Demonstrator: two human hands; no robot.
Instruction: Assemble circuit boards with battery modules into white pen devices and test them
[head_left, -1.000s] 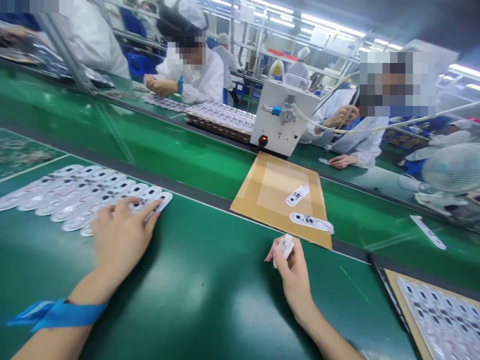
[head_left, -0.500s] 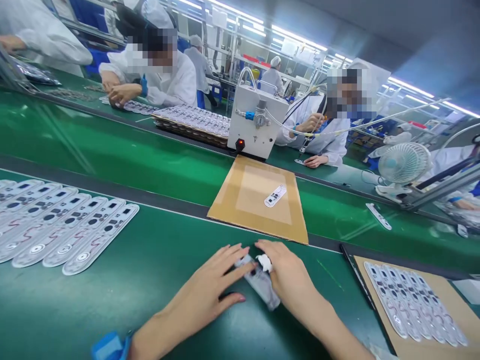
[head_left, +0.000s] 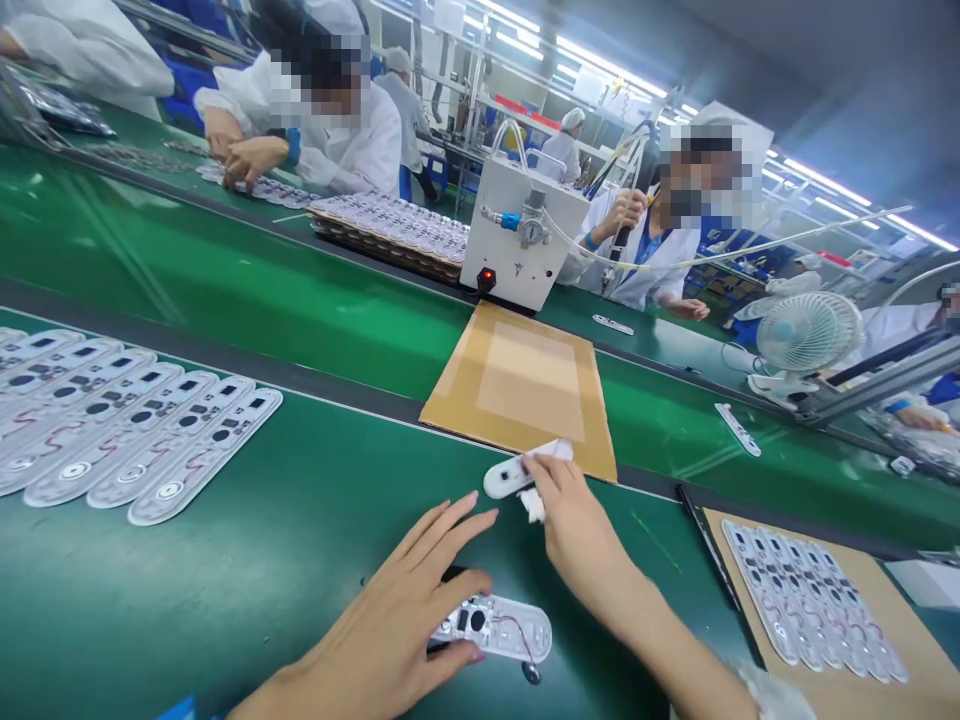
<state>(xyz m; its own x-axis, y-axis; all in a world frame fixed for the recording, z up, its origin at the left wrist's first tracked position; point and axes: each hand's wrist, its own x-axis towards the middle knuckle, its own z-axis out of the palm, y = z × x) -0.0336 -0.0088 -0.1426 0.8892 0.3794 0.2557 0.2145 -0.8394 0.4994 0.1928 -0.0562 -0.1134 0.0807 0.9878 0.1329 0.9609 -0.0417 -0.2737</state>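
My left hand rests on the green mat with fingers spread, its thumb and fingertips on the left end of a clear flat circuit strip lying near the front edge. My right hand reaches toward the cardboard sheet, fingertips pinching a white oblong part at the sheet's near edge. A small white wad is tucked under the same fingers.
Rows of similar strips lie at left, and a tray of them at right. A white machine box stands beyond the cardboard. Co-workers in white coats sit across the belt. A small fan is at right.
The hands have separated: the strip now lies flat under my left hand, and my right hand has moved forward to the white part at the cardboard's edge.
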